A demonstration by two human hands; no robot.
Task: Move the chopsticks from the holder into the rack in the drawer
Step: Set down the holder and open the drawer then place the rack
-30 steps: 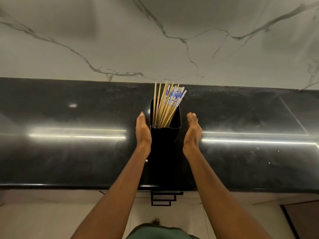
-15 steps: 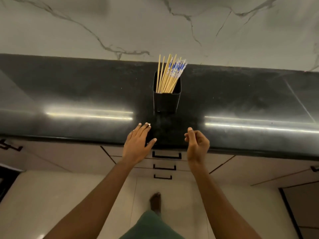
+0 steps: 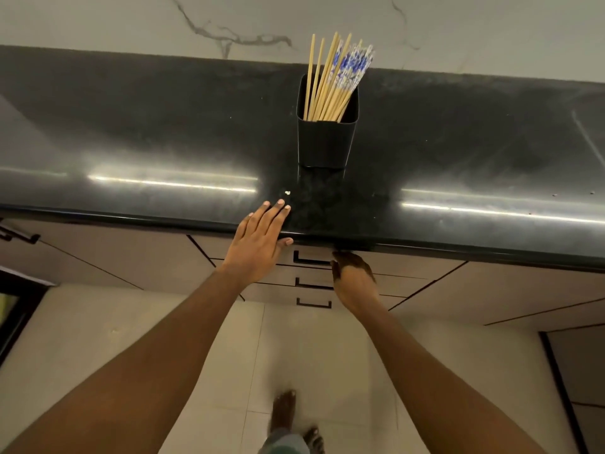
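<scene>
Several bamboo chopsticks (image 3: 330, 83), some with blue-and-white tops, stand in a black square holder (image 3: 325, 142) at the middle of the black countertop (image 3: 163, 126). My left hand (image 3: 262, 237) lies flat with straight fingers on the counter's front edge, left of and nearer than the holder. My right hand (image 3: 353, 273) is below the counter edge, at the right end of the top drawer handle (image 3: 311, 259). Its fingers are in shadow under the overhang. The drawer is closed and the rack is hidden.
Two more drawer handles (image 3: 313, 285) sit stacked below the top one, between beige cabinet fronts. A white crumb (image 3: 287, 193) lies on the counter near my left fingertips. A marble wall (image 3: 458, 34) rises behind the counter. My bare feet (image 3: 284, 414) stand on pale floor tiles.
Both hands drew back from the holder's sides toward me. The left one settled flat on the counter edge; the right one dropped below the edge to the top drawer handle. The view tilted down.
</scene>
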